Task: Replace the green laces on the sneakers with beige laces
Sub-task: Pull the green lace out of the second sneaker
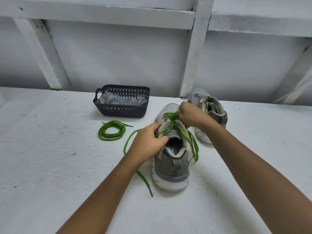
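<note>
A coiled green lace [111,130] lies at ten o'clock from the near sneaker [172,159]. The right hand [189,114] pinches its loosened green lace [169,116]; the left hand [150,139] grips its side. Beige lacing seemingly remains.

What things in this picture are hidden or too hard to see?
All in the head view:
1. What the plastic packets in the basket hold: crinkled plastic and the basket wall hide it.
2. Insole lettering in the near sneaker: partly covered by tongue and collar.
3. How the right hand grips the green lace: fingertips curled underneath.
4. The far sneaker: partly behind the right forearm.
</note>
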